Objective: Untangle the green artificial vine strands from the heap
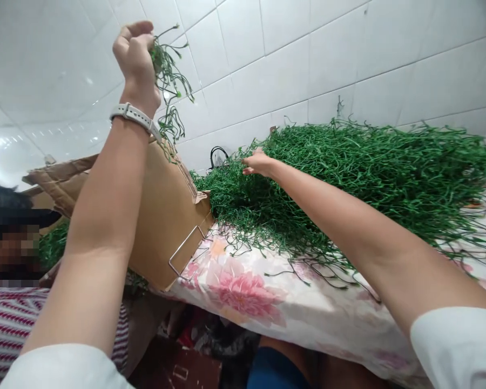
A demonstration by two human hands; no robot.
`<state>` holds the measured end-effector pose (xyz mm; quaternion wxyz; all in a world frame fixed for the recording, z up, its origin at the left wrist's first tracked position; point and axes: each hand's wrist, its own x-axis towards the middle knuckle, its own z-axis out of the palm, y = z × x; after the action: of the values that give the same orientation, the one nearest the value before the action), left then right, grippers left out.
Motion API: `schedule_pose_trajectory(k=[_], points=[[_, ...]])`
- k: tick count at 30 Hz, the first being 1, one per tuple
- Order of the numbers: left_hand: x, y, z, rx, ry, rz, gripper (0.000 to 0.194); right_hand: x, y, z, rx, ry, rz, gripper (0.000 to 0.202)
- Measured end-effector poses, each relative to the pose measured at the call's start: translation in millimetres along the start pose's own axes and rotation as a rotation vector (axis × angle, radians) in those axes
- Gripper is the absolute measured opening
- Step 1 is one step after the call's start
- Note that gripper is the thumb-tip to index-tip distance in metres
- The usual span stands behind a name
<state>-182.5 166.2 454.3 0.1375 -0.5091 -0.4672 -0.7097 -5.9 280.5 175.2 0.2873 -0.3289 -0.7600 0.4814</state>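
Note:
Raised high at the upper left, my left hand [135, 59] is closed around a small bunch of thin green stems [170, 73] that look like artificial greenery; their ends dangle beside my wrist. Over the left part of a big heap of the same green stems [372, 167], my right hand [259, 163] is stretched out with its fingers apart. It is at the heap's surface, and I see nothing held in it. Part of its fingers blends into the greenery behind.
A cardboard sheet [162, 210] stands upright left of the heap, with a bent metal wire frame [186, 253] at its foot. A flowered tablecloth [243, 292] covers the table. Beyond the cardboard sits a person in a striped shirt [16, 319]. White tiled wall [283, 75] rises behind.

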Motion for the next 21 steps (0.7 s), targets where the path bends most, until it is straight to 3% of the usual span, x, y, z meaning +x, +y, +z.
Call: schedule_pose_trajectory(k=[3,6,9,11,15,16,18,20,21], points=[[-48,15,6.0,-0.080,-0.116,-0.050,0.040,4,-13,-12,-0.101,-0.032,-0.044,0.042],[-104,23,9.3,-0.193,-0.270,-0.062,0.023,0,-25,-28,-0.228,-0.036,-0.086,0.039],[-154,24,12.5,-0.408,-0.303,-0.163,0.018,-18,-29,-43,-0.263,-0.037,-0.147,0.029],[-183,18,14.5,-0.442,-0.306,-0.196,0.013,-42,-22,-50,-0.196,-0.087,-0.186,0.033],[-251,-3,15.3,-0.466,-0.370,-0.250,0.025,-119,20,-55,0.121,-0.365,-0.236,0.082],[-272,-9,15.0,-0.494,-0.370,-0.266,0.028,-142,34,-54,0.316,-0.478,-0.217,0.087],[-313,-19,13.8,-0.512,-0.319,-0.299,0.025,-185,64,-47,0.602,-0.654,-0.133,0.083],[-351,-27,11.5,-0.510,-0.229,-0.357,0.022,-222,91,-36,0.759,-0.678,-0.029,0.070],[-368,-31,9.6,-0.499,-0.195,-0.400,0.022,-238,103,-31,0.786,-0.631,0.020,0.068]])
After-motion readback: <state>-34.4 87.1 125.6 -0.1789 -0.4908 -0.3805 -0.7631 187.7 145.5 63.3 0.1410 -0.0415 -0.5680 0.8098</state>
